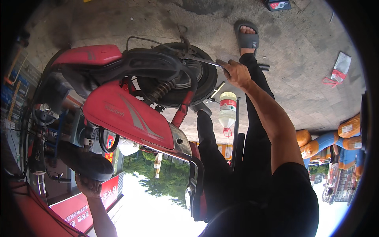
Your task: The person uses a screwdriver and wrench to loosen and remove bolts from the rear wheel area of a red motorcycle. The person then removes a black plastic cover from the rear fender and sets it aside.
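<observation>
A red electric scooter (128,112) takes up the left and middle of the view. My right hand (237,74) is closed around the end of a long metal wrench (203,60), whose far end meets the hub area of the scooter's rear wheel (207,85). Beside the wheel sits a coil-spring shock absorber (161,91). At the lower left, my left hand (89,186) grips the rounded end of the black seat (92,165), with some of its fingers hidden.
A clear bottle with pale liquid (227,110) stands near my legs. My sandalled foot (248,37) is on the paved ground (300,51). A white and red packet (340,68) lies at the right, with orange and blue padded covers (327,144) below it.
</observation>
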Action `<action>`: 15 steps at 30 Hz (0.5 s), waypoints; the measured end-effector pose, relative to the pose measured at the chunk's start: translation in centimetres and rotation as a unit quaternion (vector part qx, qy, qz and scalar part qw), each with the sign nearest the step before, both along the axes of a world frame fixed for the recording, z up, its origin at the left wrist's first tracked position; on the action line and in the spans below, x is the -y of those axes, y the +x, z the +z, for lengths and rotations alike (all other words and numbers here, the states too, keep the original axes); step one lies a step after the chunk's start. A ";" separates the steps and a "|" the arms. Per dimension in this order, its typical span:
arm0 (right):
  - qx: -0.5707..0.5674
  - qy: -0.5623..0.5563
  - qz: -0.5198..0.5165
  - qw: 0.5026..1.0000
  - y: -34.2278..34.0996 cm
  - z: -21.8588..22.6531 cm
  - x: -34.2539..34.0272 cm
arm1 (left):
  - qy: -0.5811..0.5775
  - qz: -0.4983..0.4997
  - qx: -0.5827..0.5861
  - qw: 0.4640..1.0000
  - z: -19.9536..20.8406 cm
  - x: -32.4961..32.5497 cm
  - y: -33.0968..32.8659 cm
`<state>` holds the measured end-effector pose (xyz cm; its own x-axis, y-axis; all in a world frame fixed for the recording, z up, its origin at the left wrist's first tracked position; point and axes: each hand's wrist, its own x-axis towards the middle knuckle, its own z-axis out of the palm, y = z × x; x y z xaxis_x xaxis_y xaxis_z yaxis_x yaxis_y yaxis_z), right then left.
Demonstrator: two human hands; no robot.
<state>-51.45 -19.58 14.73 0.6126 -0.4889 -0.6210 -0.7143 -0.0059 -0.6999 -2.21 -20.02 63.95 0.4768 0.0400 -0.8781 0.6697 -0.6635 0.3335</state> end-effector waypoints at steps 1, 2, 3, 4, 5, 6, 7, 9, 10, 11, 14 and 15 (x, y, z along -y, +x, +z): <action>0.002 -0.003 0.009 1.000 -0.1 -0.3 -0.1 | 0.014 0.014 0.017 1.000 0.2 0.0 0.0; 0.005 -0.006 0.019 1.000 -0.1 -0.7 -0.2 | -0.005 0.020 0.000 1.000 0.3 0.0 0.1; 0.004 -0.008 0.029 1.000 -0.1 -1.1 0.0 | 0.034 0.034 0.044 0.998 0.5 0.0 0.1; 0.003 -0.011 0.039 0.999 0.0 -1.4 0.2 | 0.038 0.041 0.054 0.997 0.6 -0.1 0.1; -0.004 -0.001 0.060 0.998 0.1 -1.5 0.5 | 0.029 0.042 0.048 0.998 0.6 -0.1 0.2; -0.009 0.005 0.067 0.998 0.4 -1.4 0.8 | 0.034 0.039 0.052 0.997 0.6 -0.2 0.2; -0.021 0.026 0.085 0.996 0.7 -1.1 1.2 | 0.028 0.030 0.040 0.998 0.6 -0.3 0.3; -0.051 0.082 0.125 0.987 1.6 0.1 1.9 | 0.006 0.007 0.004 1.000 0.4 -0.4 0.5; -0.069 0.114 0.146 0.980 2.0 1.2 1.9 | -0.013 -0.007 -0.019 1.000 0.3 -0.4 0.5; -0.078 0.151 0.165 0.972 2.6 2.1 2.0 | -0.044 -0.029 -0.058 0.997 0.3 -0.4 0.5; -0.092 0.159 0.178 0.967 3.5 2.9 2.6 | -0.056 -0.036 -0.065 0.996 0.2 -0.3 0.3; -0.083 0.164 0.179 0.966 3.5 2.7 2.8 | -0.024 -0.009 -0.014 1.000 0.2 -0.1 0.1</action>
